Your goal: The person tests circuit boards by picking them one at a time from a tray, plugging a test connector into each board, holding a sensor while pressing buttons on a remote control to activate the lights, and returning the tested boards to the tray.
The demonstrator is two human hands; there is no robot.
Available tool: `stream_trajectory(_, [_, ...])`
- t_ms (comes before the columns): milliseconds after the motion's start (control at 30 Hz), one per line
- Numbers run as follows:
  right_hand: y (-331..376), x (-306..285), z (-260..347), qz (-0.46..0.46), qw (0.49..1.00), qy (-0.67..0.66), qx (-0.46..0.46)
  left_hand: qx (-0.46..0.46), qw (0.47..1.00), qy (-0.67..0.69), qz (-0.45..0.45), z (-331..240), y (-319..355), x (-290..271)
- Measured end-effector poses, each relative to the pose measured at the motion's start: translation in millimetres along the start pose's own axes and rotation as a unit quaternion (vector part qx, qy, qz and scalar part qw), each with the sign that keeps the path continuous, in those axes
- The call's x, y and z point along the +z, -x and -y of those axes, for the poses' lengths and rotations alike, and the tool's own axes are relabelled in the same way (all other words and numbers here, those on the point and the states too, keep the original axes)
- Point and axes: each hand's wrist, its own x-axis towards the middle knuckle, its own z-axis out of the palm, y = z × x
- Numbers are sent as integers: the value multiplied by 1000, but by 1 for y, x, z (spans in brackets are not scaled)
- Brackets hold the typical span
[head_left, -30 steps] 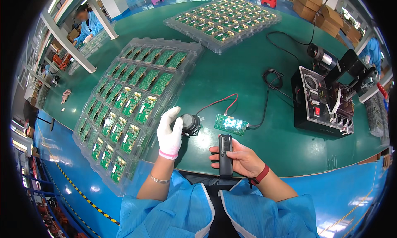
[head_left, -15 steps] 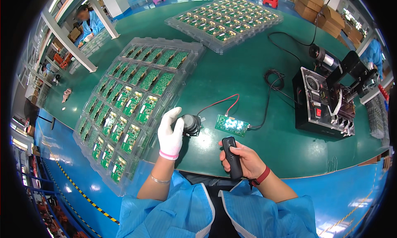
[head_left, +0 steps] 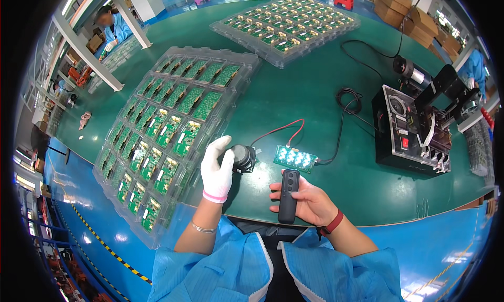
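Observation:
My left hand [head_left: 217, 170], in a white glove, stays at the table's near edge with fingers curved and apart. Its thumb is against or just beside a round black part [head_left: 242, 159] with ridged sides; I cannot tell if they touch. My bare right hand [head_left: 311, 201] grips a black remote control [head_left: 289, 197], the thumb lying on its lower face and the buttons upward. Just beyond the remote lies a green circuit board [head_left: 295, 158] with white lights glowing. A red wire [head_left: 302, 127] runs from the board toward the black part, and a black cable [head_left: 340, 144] leaves its right end.
A clear tray of green boards [head_left: 176, 100] lies at left, another tray [head_left: 283, 26] farther back. On the right stands a black test box [head_left: 409, 134] with a red switch and a mounted device. Co-workers in blue are at the far left and far right.
My right hand has turned the remote more upright and slightly left, so its buttons show. The board's lights now shine as separate spots across it. My left hand has hardly moved.

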Motion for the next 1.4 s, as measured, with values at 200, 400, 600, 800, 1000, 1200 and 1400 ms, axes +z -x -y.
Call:
stream_trajectory(200, [2,5,1,7,997,69,27,-1,1000,2,-3,-4,1,1])
stream_trajectory(400, [2,2,1,2,999,50,15,-7,1000,-19,19,-2,3,-1])
stream_trajectory(600, [2,3,0,4,998,57,6,-3,999,-27,19,0,3,-1])
stream_trajectory(800, [3,2,1,1,999,52,11,-7,1000,-19,22,1,3,-1])
stream_trajectory(1000, [3,1,0,3,999,51,12,-2,1000,-12,8,-1,3,1])
stream_trajectory(1200, [3,3,1,3,999,52,14,-14,999,-17,30,0,3,-2])
stream_trajectory(1400, [1,2,1,9,998,57,14,-18,999,-14,32,-2,2,-1])
